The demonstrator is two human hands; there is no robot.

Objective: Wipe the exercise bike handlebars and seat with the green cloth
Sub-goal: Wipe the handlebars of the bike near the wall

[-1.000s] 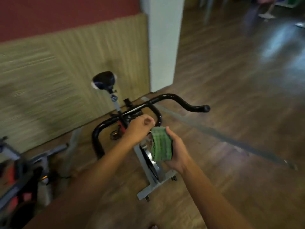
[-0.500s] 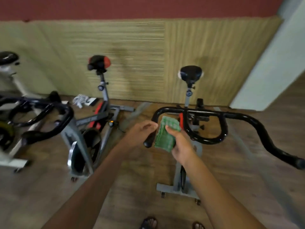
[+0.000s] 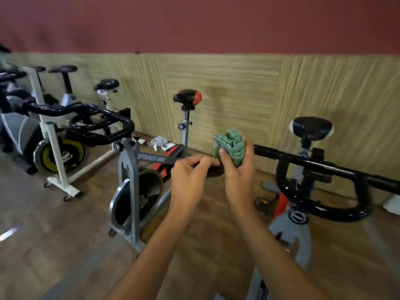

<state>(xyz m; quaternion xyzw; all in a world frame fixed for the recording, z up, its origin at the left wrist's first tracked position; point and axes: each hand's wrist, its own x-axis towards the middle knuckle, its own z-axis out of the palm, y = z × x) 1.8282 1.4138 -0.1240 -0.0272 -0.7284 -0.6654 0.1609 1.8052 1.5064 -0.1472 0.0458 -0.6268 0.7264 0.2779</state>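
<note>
Green cloth (image 3: pixel 230 148) bunched in folds, gripped upright by right hand (image 3: pixel 238 169). Left hand (image 3: pixel 190 172) curled, holding what unclear. Cloth was flatter, lower earlier; handlebars (image 3: pixel 320 167) now further right.

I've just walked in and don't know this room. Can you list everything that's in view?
green cloth: one, green, folded, held up beside the nearest handlebars
handlebars: one set, black, right foreground
seat: one, black with white ends, behind those handlebars
red-and-black seat: one, on the grey bike marked SPINNER BIKE, centre
white-framed bike: one, yellow-ringed flywheel, left
more bikes: far left, count unclear
wall panel: yellowish, under a dark red band
floor: brown wood
left hand: fingers curled, holding nothing clearly visible
right hand: grips the cloth
</note>
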